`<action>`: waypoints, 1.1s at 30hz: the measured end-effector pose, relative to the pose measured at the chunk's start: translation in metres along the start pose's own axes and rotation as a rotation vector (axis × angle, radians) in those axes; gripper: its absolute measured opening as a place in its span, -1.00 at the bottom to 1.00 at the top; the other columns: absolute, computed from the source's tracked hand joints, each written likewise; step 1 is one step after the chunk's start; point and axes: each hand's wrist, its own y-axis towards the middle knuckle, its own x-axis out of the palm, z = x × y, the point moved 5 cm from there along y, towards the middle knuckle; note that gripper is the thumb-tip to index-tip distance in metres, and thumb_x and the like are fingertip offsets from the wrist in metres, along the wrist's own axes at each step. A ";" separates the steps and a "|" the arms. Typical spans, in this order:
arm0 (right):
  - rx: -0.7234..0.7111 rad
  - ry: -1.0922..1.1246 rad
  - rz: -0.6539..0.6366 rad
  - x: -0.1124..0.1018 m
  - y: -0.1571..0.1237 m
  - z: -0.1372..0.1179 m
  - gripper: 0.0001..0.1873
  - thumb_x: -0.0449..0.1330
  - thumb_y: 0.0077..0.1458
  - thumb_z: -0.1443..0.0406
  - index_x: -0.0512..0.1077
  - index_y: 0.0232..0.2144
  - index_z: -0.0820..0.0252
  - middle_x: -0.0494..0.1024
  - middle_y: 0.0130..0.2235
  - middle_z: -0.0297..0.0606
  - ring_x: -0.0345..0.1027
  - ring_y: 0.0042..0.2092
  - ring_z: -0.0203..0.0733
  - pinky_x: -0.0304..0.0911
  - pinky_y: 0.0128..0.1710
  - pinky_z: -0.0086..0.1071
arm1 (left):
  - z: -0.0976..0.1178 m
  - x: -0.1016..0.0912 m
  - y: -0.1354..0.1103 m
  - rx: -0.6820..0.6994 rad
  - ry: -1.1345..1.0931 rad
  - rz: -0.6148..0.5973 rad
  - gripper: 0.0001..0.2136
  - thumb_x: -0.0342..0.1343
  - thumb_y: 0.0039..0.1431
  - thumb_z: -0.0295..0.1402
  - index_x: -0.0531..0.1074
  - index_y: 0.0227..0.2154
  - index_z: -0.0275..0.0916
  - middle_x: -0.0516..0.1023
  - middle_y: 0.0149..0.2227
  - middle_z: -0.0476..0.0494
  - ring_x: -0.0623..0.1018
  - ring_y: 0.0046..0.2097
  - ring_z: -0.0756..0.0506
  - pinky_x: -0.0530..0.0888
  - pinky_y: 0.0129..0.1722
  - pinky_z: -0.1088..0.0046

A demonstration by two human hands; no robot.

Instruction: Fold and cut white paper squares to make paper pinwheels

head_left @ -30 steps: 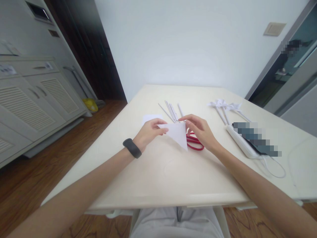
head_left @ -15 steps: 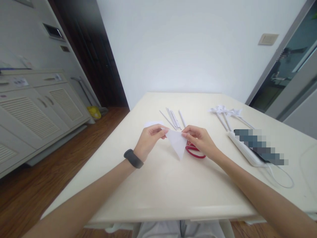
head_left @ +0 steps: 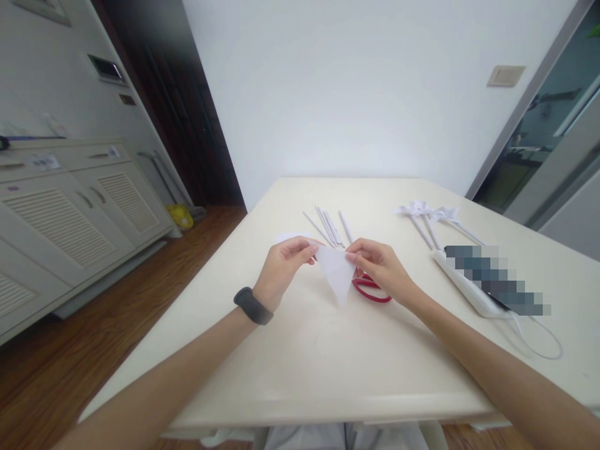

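Observation:
A white triangular piece of paper hangs point down between my two hands, above the table. My left hand, with a dark band at the wrist, pinches its upper left corner between thumb and fingers. On the upper right corner, my right hand has the same kind of pinch. Red-handled scissors lie beneath my right hand, their blades mostly hidden. Just beyond my hands lie several thin white paper sticks. Part of a white sheet shows behind my left hand.
Several white paper flowers on stems lie at the back right of the table. Nearer stands a white power strip or box with a cable and a blurred-out dark object on it. The wall borders the table's far edge.
Both hands still pinch the paper's upper corners; its lower tip has shifted slightly. The whole view has moved a little.

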 end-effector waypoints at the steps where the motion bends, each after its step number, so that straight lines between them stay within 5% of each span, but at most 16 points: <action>1: 0.016 0.008 -0.017 0.001 0.000 0.002 -0.83 0.09 0.10 0.21 0.37 -0.40 0.19 0.40 -0.52 -0.36 0.25 -0.50 -0.33 0.20 -0.48 -0.46 | 0.000 -0.001 0.000 0.005 -0.015 0.021 -0.86 0.11 0.05 -0.31 0.49 -0.42 -0.27 0.50 -0.31 -0.10 0.39 -0.33 -0.01 0.34 -0.30 0.49; 23: -0.004 -0.012 -0.155 0.011 -0.003 -0.003 -0.82 0.10 0.10 0.22 0.34 -0.45 0.21 0.43 -0.53 -0.35 0.34 -0.47 -0.31 0.23 -0.44 -0.44 | 0.008 -0.008 -0.003 0.104 -0.042 0.126 -0.85 0.04 0.10 -0.35 0.42 -0.52 -0.27 0.36 -0.50 -0.02 0.34 -0.39 0.00 0.31 -0.33 0.49; 33: -0.018 -0.066 -0.105 0.015 -0.007 -0.010 -0.81 0.06 0.14 0.19 0.32 -0.42 0.19 0.40 -0.58 -0.38 0.26 -0.51 -0.32 0.19 -0.45 -0.43 | 0.004 0.008 -0.007 -0.036 -0.081 -0.058 -0.82 0.15 0.03 -0.33 0.43 -0.31 -0.29 0.52 -0.29 -0.11 0.49 -0.23 -0.08 0.39 -0.23 0.45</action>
